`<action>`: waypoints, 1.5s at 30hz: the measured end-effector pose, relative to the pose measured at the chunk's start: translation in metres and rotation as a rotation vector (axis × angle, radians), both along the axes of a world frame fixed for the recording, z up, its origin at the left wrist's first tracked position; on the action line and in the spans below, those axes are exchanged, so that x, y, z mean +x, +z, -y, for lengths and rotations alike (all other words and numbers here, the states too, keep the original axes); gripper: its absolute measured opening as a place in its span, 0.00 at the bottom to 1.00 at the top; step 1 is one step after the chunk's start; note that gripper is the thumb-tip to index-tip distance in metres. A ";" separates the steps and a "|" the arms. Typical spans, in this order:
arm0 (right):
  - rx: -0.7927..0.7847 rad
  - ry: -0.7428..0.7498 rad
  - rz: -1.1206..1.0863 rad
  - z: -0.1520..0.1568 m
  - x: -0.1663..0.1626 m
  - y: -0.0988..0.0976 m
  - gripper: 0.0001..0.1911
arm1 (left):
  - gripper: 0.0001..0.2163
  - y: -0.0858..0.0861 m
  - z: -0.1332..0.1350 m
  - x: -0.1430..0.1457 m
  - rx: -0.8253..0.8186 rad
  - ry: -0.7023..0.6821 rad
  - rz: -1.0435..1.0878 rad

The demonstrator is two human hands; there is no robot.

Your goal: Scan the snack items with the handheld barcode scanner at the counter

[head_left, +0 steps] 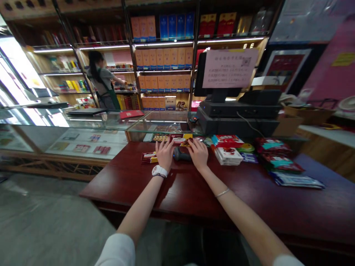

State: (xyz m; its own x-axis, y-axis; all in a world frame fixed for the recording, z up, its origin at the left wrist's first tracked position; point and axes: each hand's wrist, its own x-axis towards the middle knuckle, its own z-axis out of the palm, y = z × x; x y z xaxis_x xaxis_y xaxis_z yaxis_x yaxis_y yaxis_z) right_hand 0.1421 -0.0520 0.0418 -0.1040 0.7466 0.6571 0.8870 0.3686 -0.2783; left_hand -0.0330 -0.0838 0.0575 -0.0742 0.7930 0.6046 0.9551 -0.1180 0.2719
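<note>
Both of my hands are over the far edge of the dark red table, at a small red-and-yellow packet (177, 140). My left hand (165, 153), with a white watch at its wrist, has its thumb against the packet's left end. My right hand (199, 153) grips the right end, where a brown-gold part shows under the fingers. Some of the packet is hidden by the fingers. Just below it lies a dark handheld barcode scanner (181, 154). Left of my left hand is a stack of thin red-and-yellow packs (149, 157).
White boxes (227, 156), red packs (227, 140) and dark red bags (281, 162) lie to the right. Beyond stand a glass display counter (163, 117) and a till screen (201, 74) with a pink sign. Another person (102, 81) stands at the shelves, back left.
</note>
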 end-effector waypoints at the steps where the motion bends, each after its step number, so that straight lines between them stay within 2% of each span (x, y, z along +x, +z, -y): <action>1: 0.008 -0.021 -0.004 -0.002 0.008 0.000 0.22 | 0.20 0.000 -0.005 0.008 0.007 -0.022 0.005; 7: 0.047 -0.086 -0.060 -0.012 0.047 -0.004 0.21 | 0.20 -0.002 -0.028 0.044 0.024 -0.124 0.013; 13: 0.041 0.009 -0.139 -0.015 0.059 -0.014 0.22 | 0.19 -0.011 -0.025 0.046 0.013 -0.127 0.019; 16: 0.032 0.054 -0.217 -0.015 0.059 -0.014 0.27 | 0.18 -0.010 -0.021 0.041 0.003 -0.120 0.014; 19: -0.002 0.070 -0.288 -0.019 0.061 -0.013 0.37 | 0.18 -0.009 -0.020 0.037 0.024 -0.120 0.006; 23: -0.058 0.156 -0.339 -0.027 0.070 -0.015 0.46 | 0.17 -0.014 -0.024 0.034 0.072 -0.174 0.013; 27: -0.030 0.335 -0.418 -0.036 0.080 -0.022 0.44 | 0.13 -0.025 -0.033 0.033 0.285 -0.267 0.057; 31: -0.044 0.418 -0.538 -0.042 0.084 -0.027 0.45 | 0.12 -0.032 -0.039 0.032 0.414 -0.304 0.063; 39: -0.161 0.527 -0.724 -0.038 0.084 -0.025 0.47 | 0.13 -0.034 -0.041 0.031 0.362 -0.321 0.075; 45: -0.062 0.625 -0.712 -0.025 0.075 -0.009 0.44 | 0.13 -0.038 -0.044 0.034 0.324 -0.318 0.098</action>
